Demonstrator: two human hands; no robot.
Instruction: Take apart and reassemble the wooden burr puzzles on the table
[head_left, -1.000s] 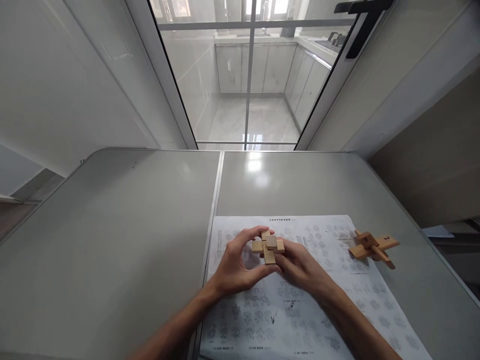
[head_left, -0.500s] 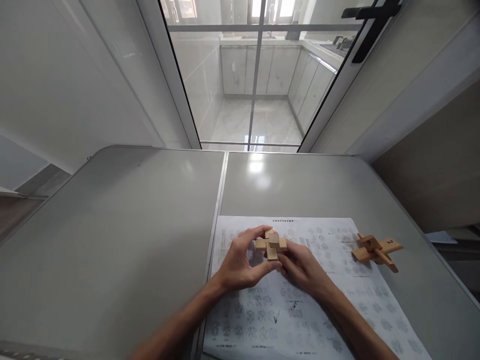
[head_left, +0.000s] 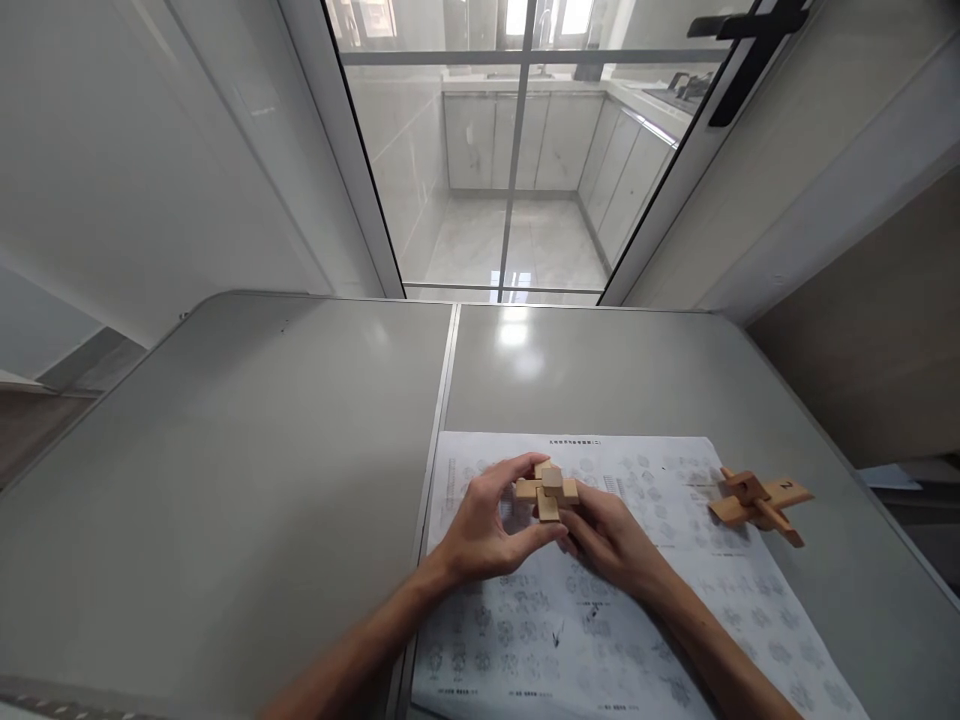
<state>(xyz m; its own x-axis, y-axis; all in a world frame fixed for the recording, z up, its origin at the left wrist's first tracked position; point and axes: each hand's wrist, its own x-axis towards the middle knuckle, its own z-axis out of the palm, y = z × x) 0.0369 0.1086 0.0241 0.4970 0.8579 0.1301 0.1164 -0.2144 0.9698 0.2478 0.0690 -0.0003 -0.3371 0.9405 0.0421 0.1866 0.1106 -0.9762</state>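
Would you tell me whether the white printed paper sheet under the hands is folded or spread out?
Spread out: the white printed paper sheet lies open across the grey tabletop, its rows of small diagrams showing.

And here we see a bare left hand (head_left: 484, 530), slender-fingered, with a slim, bare left forearm (head_left: 375, 635), blurred at its near end; over to the right, a bare right hand (head_left: 611, 535) and an equally bare, slim right forearm (head_left: 709, 635)!
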